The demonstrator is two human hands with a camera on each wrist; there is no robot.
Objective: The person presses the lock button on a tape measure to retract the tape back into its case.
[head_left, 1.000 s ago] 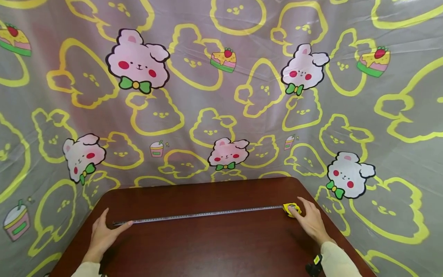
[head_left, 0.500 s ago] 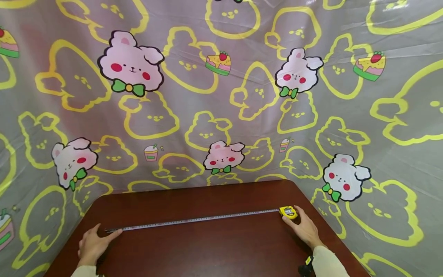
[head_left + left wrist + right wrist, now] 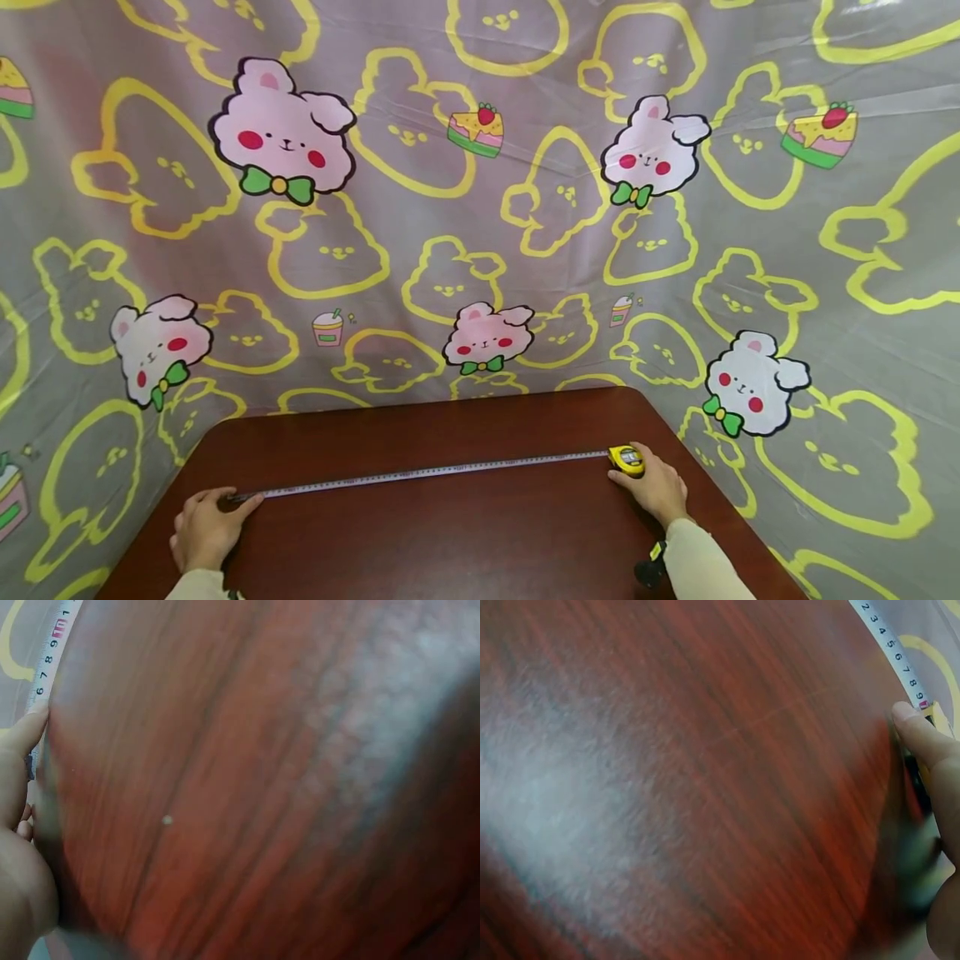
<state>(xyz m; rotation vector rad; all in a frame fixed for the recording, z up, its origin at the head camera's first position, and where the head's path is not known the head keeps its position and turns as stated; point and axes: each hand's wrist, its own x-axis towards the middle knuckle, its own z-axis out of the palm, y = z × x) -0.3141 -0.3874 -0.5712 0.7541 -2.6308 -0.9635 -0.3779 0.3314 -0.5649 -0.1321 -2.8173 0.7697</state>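
A yellow tape measure (image 3: 627, 461) is at the right of the brown table, its white blade (image 3: 420, 475) drawn out in a long line to the left. My right hand (image 3: 657, 490) grips the case, thumb along its near side and fingers round the back. My left hand (image 3: 206, 529) holds the blade's free end between thumb and fingers. In the left wrist view the thumb (image 3: 28, 729) lies against the blade (image 3: 46, 671) just below the 6 mark. The right wrist view has the thumb (image 3: 915, 731) by the case, where the blade (image 3: 896, 656) comes out.
The dark red-brown table (image 3: 450, 542) has rounded far corners. Behind it and along both sides hangs a grey curtain (image 3: 442, 217) printed with rabbits, cakes and cups. A dark device (image 3: 651, 568) is strapped at my right wrist.
The left fingers have closed in on the blade's end from a wider spread. My right hand has gone from an open spread by the case to gripping it. The head view has shifted slightly.
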